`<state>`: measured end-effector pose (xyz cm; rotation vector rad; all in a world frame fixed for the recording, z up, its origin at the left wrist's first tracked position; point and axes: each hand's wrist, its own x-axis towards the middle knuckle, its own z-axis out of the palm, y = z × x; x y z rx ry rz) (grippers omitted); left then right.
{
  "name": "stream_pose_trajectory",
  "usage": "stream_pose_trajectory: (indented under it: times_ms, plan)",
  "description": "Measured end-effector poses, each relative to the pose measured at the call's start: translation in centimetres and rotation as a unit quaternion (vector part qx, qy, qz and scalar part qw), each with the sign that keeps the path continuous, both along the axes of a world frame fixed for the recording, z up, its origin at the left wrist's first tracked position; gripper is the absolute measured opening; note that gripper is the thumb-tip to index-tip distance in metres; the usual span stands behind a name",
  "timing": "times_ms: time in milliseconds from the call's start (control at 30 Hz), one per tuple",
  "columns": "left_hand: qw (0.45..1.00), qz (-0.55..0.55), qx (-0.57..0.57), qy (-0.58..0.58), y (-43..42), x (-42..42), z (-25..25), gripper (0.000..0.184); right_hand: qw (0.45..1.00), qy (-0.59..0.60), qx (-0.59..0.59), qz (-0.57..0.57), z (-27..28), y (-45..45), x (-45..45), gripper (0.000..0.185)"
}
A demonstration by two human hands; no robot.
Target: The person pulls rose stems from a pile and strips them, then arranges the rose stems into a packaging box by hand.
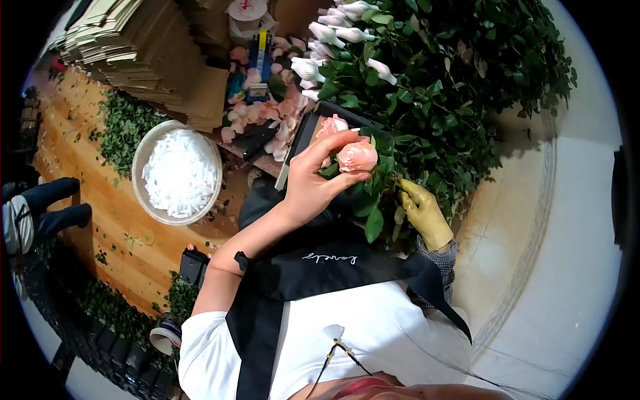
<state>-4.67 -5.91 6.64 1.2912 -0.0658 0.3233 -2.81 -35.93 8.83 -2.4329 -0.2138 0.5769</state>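
Note:
My bare left hand [319, 175] is curled around a pink rose [358, 156], with thumb and fingers on either side of the bloom. Just behind the fingers is a second pink rose [333, 125], partly covered by the hand. Green leaves [375, 223] hang below the blooms. My right hand [427, 217], in a yellow glove, is closed around the leafy stems lower and to the right; the stems inside the grip are mostly hidden.
White-wrapped flower buds [357, 33] on leafy stems are heaped at upper right. A tub of white tubes [180, 175], stacked cardboard sheets [143, 57], loose petals [290, 110] and a blue tape dispenser [260, 67] lie left. Another person's legs [50, 210] show far left.

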Motion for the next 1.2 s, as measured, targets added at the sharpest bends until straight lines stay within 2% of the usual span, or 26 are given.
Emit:
stream_pose_trajectory:
  times_ms: [67, 167, 267, 300, 367, 433, 467, 533, 600, 667, 700, 733, 800, 833, 867, 933, 967, 1033, 1067, 1100, 1200]
  plan:
    - [0.999, 0.005, -0.033, -0.017, -0.5, 0.5, -0.2, 0.059, 1.000, -0.004, -0.026, 0.004, 0.4, 0.1, -0.1, 0.034]
    - [0.999, -0.013, -0.007, -0.043, -0.6, 0.8, -0.2, 0.063, 0.998, -0.042, -0.027, 0.024, 0.7, 0.1, -0.1, 0.038]
    - [0.996, -0.059, -0.022, -0.063, -0.5, 1.2, -0.2, 0.061, 0.998, 0.033, -0.059, -0.013, 2.9, 1.6, 0.1, 0.035]
    - [0.994, -0.022, 0.062, -0.085, -0.2, 1.5, 0.0, 0.065, 0.997, 0.033, -0.059, -0.028, 2.8, 1.4, -0.1, 0.035]
    - [0.995, -0.019, 0.075, -0.064, -0.4, 2.0, -0.2, 0.067, 0.997, 0.034, -0.060, -0.047, 2.4, 0.6, -0.5, 0.035]
    - [0.997, -0.021, 0.069, -0.021, -0.7, 2.3, -0.5, 0.068, 0.999, -0.020, -0.033, -0.028, 1.8, -0.6, -0.7, 0.036]
    - [0.997, -0.023, 0.067, -0.016, -0.8, 2.3, -0.4, 0.068, 0.999, -0.014, -0.035, -0.030, 1.6, -0.8, -0.8, 0.036]
    - [0.995, -0.029, 0.093, -0.027, -1.0, 2.4, 0.2, 0.070, 0.996, -0.090, -0.024, -0.014, 1.4, -1.1, -0.8, 0.035]
    - [0.996, -0.055, 0.067, -0.017, -1.5, 2.7, 0.3, 0.064, 0.994, -0.093, -0.052, -0.005, 1.4, -1.0, -0.3, 0.040]
    - [0.992, -0.070, 0.095, 0.037, -1.8, 3.5, -0.2, 0.053, 0.953, -0.230, -0.175, 0.088, 2.5, 1.6, 0.7, 0.049]
    - [0.993, -0.040, 0.108, 0.039, -2.1, 4.0, -1.2, 0.044, 0.961, -0.218, -0.161, 0.064, 2.0, 1.7, 0.8, 0.059]
    - [0.990, -0.021, 0.136, 0.035, -2.1, 4.2, -2.0, 0.045, 0.961, -0.217, -0.161, 0.064, 2.3, 2.8, 0.8, 0.059]
    - [0.987, -0.021, 0.149, 0.052, -2.1, 4.0, -2.6, 0.043, 0.982, -0.183, -0.005, -0.039, 4.1, 7.1, 0.7, 0.062]
    - [0.987, -0.026, 0.151, 0.056, -2.1, 3.8, -2.5, 0.043, 0.985, -0.168, -0.015, -0.043, 4.8, 9.0, 0.6, 0.065]
    - [0.986, -0.021, 0.162, 0.043, -2.0, 3.7, -2.2, 0.042, 0.975, -0.219, -0.036, 0.005, 4.3, 10.8, 0.9, 0.064]
    - [0.981, -0.020, 0.189, 0.038, -2.3, 3.3, -2.0, 0.043, 0.972, -0.217, 0.017, 0.091, 2.0, 12.1, 1.5, 0.062]
    - [0.981, -0.009, 0.191, 0.029, -2.1, 3.2, -2.1, 0.045, 0.968, -0.229, 0.061, 0.076, 0.3, 12.3, 1.5, 0.051]
    - [0.980, 0.009, 0.195, 0.026, -1.5, 3.1, -2.2, 0.048, 0.968, -0.242, 0.048, 0.048, -0.3, 12.5, 1.2, 0.047]
    - [0.985, -0.028, 0.167, 0.035, -0.9, 3.1, -2.1, 0.049, 0.965, -0.259, 0.033, 0.019, -0.5, 12.8, 1.2, 0.043]
    - [0.987, -0.066, 0.137, 0.045, -0.4, 3.0, -2.0, 0.050, 0.970, -0.232, 0.070, -0.030, -0.8, 13.0, 1.1, 0.036]
    - [0.986, -0.070, 0.111, 0.099, 0.4, 2.4, -1.9, 0.048, 0.966, -0.249, 0.065, -0.017, -0.9, 12.5, 0.7, 0.036]
